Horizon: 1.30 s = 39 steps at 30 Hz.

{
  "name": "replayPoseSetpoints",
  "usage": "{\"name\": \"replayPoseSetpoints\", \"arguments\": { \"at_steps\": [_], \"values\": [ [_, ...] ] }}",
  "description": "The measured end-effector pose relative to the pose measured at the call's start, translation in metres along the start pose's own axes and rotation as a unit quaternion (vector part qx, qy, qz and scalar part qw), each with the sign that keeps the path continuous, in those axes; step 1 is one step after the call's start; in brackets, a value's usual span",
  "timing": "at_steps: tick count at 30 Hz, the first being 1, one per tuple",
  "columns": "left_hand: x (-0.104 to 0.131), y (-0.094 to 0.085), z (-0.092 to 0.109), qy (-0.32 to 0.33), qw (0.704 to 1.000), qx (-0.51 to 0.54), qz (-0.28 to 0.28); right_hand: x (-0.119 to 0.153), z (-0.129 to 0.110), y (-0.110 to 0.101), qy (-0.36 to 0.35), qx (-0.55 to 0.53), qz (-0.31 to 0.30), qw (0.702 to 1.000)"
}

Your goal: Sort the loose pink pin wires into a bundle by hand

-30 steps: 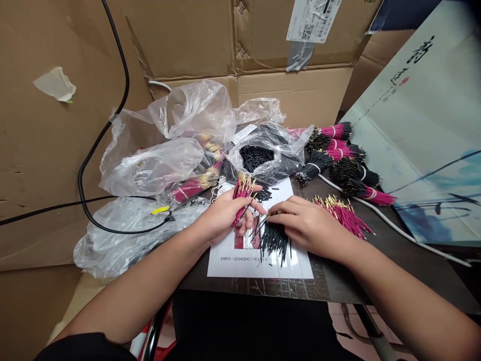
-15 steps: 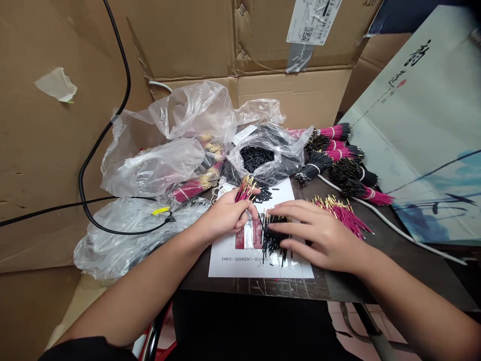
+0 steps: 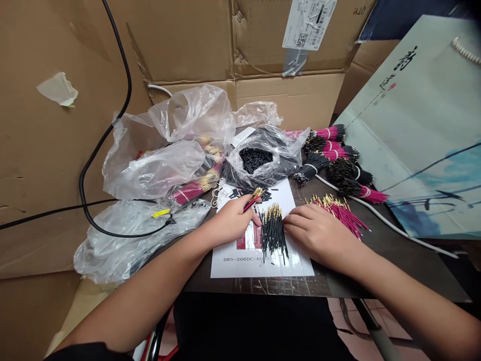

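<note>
My left hand (image 3: pixel 233 219) is closed round a small bunch of wires (image 3: pixel 254 197), pink and dark, whose gold-coloured metal ends stick out above the fingers. Just right of it lies a loose row of black wires (image 3: pixel 276 233) on a printed white sheet (image 3: pixel 233 268), gold tips pointing away from me. My right hand (image 3: pixel 317 228) rests at the right edge of that row, holding nothing that I can see. Its fingers lie side by side with their tips at the black wires, and the thumb is hidden. Beyond it lies a heap of pink wires (image 3: pixel 343 215).
An opened plastic bag of short black tubes (image 3: pixel 256 159) stands behind the sheet, some tubes spilled in front. Tied wire bundles (image 3: pixel 330 150) lie at the back right beside a white cable (image 3: pixel 406 230). Clear plastic bags (image 3: pixel 158 165) and a black cable (image 3: pixel 84 175) are left.
My right hand has drawn back to the right, from over the black wires to their edge, its fingers coming together. My left hand, still holding its bunch, has tilted the gold ends rightward.
</note>
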State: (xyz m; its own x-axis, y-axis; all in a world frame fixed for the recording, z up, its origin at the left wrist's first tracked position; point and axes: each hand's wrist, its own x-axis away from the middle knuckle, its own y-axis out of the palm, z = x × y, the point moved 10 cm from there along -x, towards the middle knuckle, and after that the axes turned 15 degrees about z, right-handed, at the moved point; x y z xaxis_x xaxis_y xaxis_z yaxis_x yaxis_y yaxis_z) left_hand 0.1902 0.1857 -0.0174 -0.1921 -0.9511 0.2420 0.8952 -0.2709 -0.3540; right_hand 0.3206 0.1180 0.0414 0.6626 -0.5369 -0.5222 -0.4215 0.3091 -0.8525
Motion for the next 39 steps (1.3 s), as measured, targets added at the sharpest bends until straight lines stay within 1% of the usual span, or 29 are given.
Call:
{"name": "replayPoseSetpoints", "arguments": {
  "at_steps": [3,6,8,10,12,13,15,17,18,19,20,21,23,24,26,28,30,33,36,39],
  "values": [
    [0.0,0.002,0.001,-0.01,0.999,0.029,-0.008,-0.013,0.006,-0.005,0.016,-0.001,-0.007,1.0],
    [0.004,0.004,0.007,-0.037,0.993,0.103,-0.033,-0.026,-0.002,-0.003,0.007,-0.036,-0.01,0.999],
    [0.009,0.004,0.016,-0.056,0.981,0.178,-0.06,-0.03,-0.014,0.005,-0.014,-0.069,-0.014,0.997],
    [0.015,0.003,0.026,-0.06,0.964,0.244,-0.088,-0.03,-0.024,0.011,-0.031,-0.092,-0.012,0.995],
    [0.02,0.004,0.034,-0.059,0.947,0.292,-0.122,-0.03,-0.027,0.01,-0.036,-0.107,0.008,0.994],
    [0.023,0.005,0.037,-0.061,0.937,0.312,-0.145,-0.03,-0.025,0.003,-0.028,-0.111,0.031,0.993],
    [0.03,0.012,0.041,-0.067,0.915,0.345,-0.199,-0.033,-0.01,-0.021,0.023,-0.117,0.105,0.987],
    [0.036,0.018,0.043,-0.069,0.897,0.367,-0.238,-0.034,0.012,-0.051,0.115,-0.121,0.188,0.968],
    [0.037,0.019,0.044,-0.069,0.892,0.373,-0.246,-0.034,0.021,-0.062,0.163,-0.127,0.214,0.955],
    [0.038,0.02,0.043,-0.071,0.891,0.375,-0.247,-0.035,0.028,-0.067,0.203,-0.132,0.216,0.946],
    [0.038,0.021,0.041,-0.075,0.893,0.371,-0.244,-0.036,0.031,-0.065,0.238,-0.145,0.2,0.939],
    [0.037,0.022,0.039,-0.08,0.898,0.361,-0.238,-0.037,0.033,-0.057,0.27,-0.161,0.171,0.934],
    [0.037,0.023,0.034,-0.087,0.91,0.335,-0.227,-0.036,0.034,-0.033,0.328,-0.21,0.102,0.915],
    [0.037,0.024,0.032,-0.088,0.915,0.323,-0.226,-0.033,0.035,-0.02,0.358,-0.239,0.076,0.899],
    [0.037,0.026,0.031,-0.082,0.918,0.316,-0.226,-0.027,0.037,0.003,0.409,-0.301,0.045,0.86],
    [0.038,0.028,0.032,-0.078,0.915,0.323,-0.231,-0.023,0.038,0.016,0.436,-0.355,0.04,0.826],
    [0.038,0.03,0.032,-0.082,0.91,0.33,-0.239,-0.021,0.042,0.02,0.445,-0.391,0.053,0.804],
    [0.041,0.035,0.032,-0.089,0.897,0.34,-0.269,-0.015,0.048,0.022,0.46,-0.427,0.066,0.776],
    [0.043,0.038,0.034,-0.089,0.881,0.36,-0.294,-0.009,0.051,0.027,0.482,-0.454,0.056,0.748],
    [0.044,0.04,0.034,-0.089,0.877,0.361,-0.306,-0.007,0.048,0.032,0.487,-0.488,0.042,0.723]
  ]
}}
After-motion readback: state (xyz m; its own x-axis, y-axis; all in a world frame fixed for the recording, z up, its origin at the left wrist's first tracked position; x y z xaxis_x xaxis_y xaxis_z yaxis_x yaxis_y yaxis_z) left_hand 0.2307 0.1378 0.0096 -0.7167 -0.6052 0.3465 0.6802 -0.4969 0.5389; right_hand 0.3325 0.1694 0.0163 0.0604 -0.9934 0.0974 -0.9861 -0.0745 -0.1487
